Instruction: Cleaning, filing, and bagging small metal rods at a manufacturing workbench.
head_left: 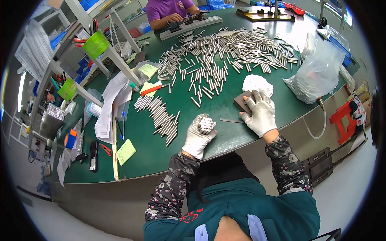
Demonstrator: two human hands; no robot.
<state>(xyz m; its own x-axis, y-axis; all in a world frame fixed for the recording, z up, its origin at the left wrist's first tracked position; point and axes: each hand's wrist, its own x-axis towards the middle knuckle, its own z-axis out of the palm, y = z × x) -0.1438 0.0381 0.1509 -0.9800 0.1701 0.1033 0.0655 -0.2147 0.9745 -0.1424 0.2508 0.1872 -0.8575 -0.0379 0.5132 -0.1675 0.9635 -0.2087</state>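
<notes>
My left hand (pixel 198 138), in a white glove, is closed around an upright bundle of metal pins (pixel 207 125), whose round ends face up. To its right, my gloved right hand (pixel 260 113) grips a brown rectangular block (pixel 240 103) on the table, its fingers over the top and its thumb at the near side. Just beyond that hand lies a crumpled white cloth (pixel 257 83). A thin flat metal strip (pixel 231 120) is on the table between my hands. Rows of loose pins (pixel 161 114) lie left of my left hand.
A large pile of metal pins (pixel 225 52) spreads over the far middle of the green table (pixel 201 156). A plastic bag (pixel 315 74) stands at the right edge. Papers (pixel 110 104), a box cutter (pixel 105 150) and shelving are at left. Across the table, a person (pixel 169 12) handles a fixture.
</notes>
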